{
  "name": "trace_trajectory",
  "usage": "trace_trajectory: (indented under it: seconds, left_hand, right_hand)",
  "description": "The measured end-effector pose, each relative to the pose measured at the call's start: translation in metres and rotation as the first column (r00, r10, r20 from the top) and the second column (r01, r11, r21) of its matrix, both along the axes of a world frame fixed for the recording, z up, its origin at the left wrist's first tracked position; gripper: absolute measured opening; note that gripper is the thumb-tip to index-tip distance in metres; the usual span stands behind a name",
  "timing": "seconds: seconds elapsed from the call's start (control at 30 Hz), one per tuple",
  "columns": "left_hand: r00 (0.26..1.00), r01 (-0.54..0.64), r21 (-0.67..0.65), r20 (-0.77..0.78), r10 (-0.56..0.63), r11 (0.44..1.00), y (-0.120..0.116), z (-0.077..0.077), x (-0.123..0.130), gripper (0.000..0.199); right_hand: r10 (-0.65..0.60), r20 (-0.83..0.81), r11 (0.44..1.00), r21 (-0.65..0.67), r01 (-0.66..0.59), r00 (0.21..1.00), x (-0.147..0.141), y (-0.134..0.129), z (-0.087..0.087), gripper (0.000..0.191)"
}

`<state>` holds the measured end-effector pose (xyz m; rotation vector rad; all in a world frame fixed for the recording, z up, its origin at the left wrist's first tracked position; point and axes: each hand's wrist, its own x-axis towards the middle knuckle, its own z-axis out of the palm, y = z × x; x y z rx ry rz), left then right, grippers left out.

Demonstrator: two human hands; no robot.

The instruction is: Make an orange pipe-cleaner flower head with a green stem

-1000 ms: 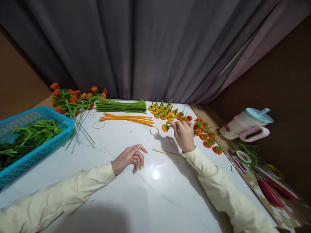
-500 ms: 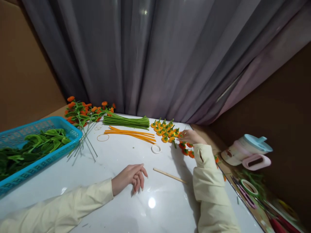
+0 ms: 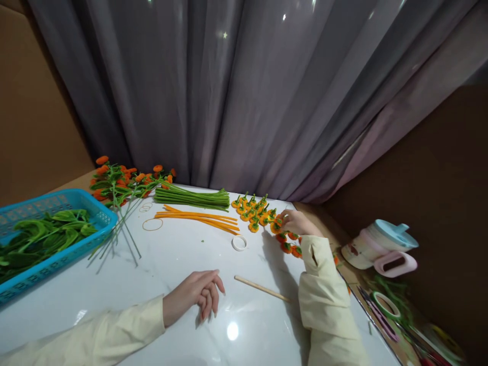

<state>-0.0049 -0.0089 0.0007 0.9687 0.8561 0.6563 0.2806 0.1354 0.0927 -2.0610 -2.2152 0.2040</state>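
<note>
My left hand (image 3: pixel 198 295) rests on the white table (image 3: pixel 183 254) with fingers loosely curled and apart, holding nothing. To its right lies a thin wooden stick (image 3: pixel 261 288). My right hand (image 3: pixel 297 222) reaches to the right end of a cluster of yellow flower heads (image 3: pixel 253 209) with green stubs. Its fingertips are at one yellow head, and whether they grip it cannot be made out. Orange flower heads (image 3: pixel 285 247) lie just below that hand, partly covered by the sleeve. A white ring of tape (image 3: pixel 239 243) sits below the yellow cluster.
Green stems (image 3: pixel 192 197) and orange stems (image 3: pixel 198 218) lie mid-table. At left are orange flowers (image 3: pixel 118 178), rubber rings (image 3: pixel 152 224) and a blue basket (image 3: pixel 57 274) of leaves. A cup (image 3: pixel 377 246), green tape (image 3: pixel 386 305) and scissors (image 3: pixel 383 317) are at right.
The view has shifted slightly, so the table items sit lower and further left. My right hand's fingertips are now at a yellow flower head on the cluster's right end. My left hand keeps its pose.
</note>
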Motion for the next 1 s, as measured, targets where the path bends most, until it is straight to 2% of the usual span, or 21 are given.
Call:
trace_trajectory:
  seconds: [0.07,0.17,0.23,0.3,0.33,0.37,0.43,0.47,0.5,0.57,0.67,0.77,0.87,1.0]
  left_hand:
    - [1.0,0.005,0.009,-0.007,-0.005,1.0,0.0,-0.002,0.0,0.049]
    - [0.998,0.045,0.041,-0.034,-0.044,0.998,-0.001,-0.002,-0.001,0.045]
    - [0.991,0.098,0.109,-0.103,-0.086,0.989,-0.001,0.006,-0.003,0.04]
    - [0.966,0.152,0.274,-0.243,-0.085,0.95,0.005,0.022,-0.002,0.032]
    - [0.944,0.185,0.41,-0.327,-0.045,0.893,0.011,0.032,0.001,0.028]
    - [0.908,0.233,0.539,-0.419,0.017,0.809,0.019,0.042,0.006,0.024]
    - [0.846,0.332,0.734,-0.51,0.158,0.593,0.045,0.058,0.025,0.02]
    - [0.824,0.368,0.791,-0.521,0.223,0.489,0.061,0.064,0.038,0.02]
    - [0.789,0.415,0.813,-0.545,0.284,0.409,0.078,0.066,0.054,0.02]
    - [0.675,0.528,0.801,-0.598,0.432,0.283,0.113,0.065,0.088,0.023]
    - [0.62,0.577,0.778,-0.616,0.487,0.248,0.153,0.053,0.135,0.03]
    - [0.569,0.618,0.747,-0.641,0.515,0.246,0.172,0.038,0.162,0.019]
    - [0.526,0.64,0.72,-0.665,0.53,0.269,0.175,0.028,0.169,0.017]
    - [0.519,0.641,0.713,-0.675,0.525,0.283,0.168,0.023,0.164,0.023]
  right_hand:
    - [-0.009,-0.065,0.998,-0.057,0.005,0.998,0.006,-0.003,0.014,0.023]
    - [-0.015,-0.144,0.997,-0.075,0.004,0.99,0.014,-0.004,0.03,0.021]
    - [-0.006,-0.187,0.999,-0.037,-0.001,0.982,0.019,-0.001,0.036,0.019]
    - [0.003,-0.22,0.999,0.032,0.004,0.975,0.024,0.004,0.037,0.017]
    - [0.007,-0.233,0.998,0.065,0.009,0.972,0.025,0.007,0.035,0.017]
    - [0.011,-0.244,0.996,0.09,0.012,0.97,0.027,0.011,0.033,0.018]
    - [0.02,-0.256,0.995,0.101,0.006,0.966,0.028,0.018,0.026,0.02]
    - [0.023,-0.257,0.996,0.095,0.002,0.966,0.027,0.021,0.022,0.02]
    - [0.024,-0.256,0.996,0.086,-0.002,0.966,0.026,0.025,0.018,0.019]
    - [0.029,-0.252,0.998,0.066,-0.013,0.967,0.025,0.031,0.01,0.019]
    - [0.039,-0.253,0.999,0.029,-0.032,0.967,0.024,0.04,-0.002,0.021]
    - [0.038,-0.266,0.999,-0.025,-0.046,0.963,0.028,0.046,-0.012,0.022]
    - [0.031,-0.298,0.996,-0.069,-0.053,0.954,0.032,0.049,-0.021,0.023]
    - [0.04,-0.356,0.992,-0.101,-0.081,0.933,0.031,0.052,-0.029,0.023]
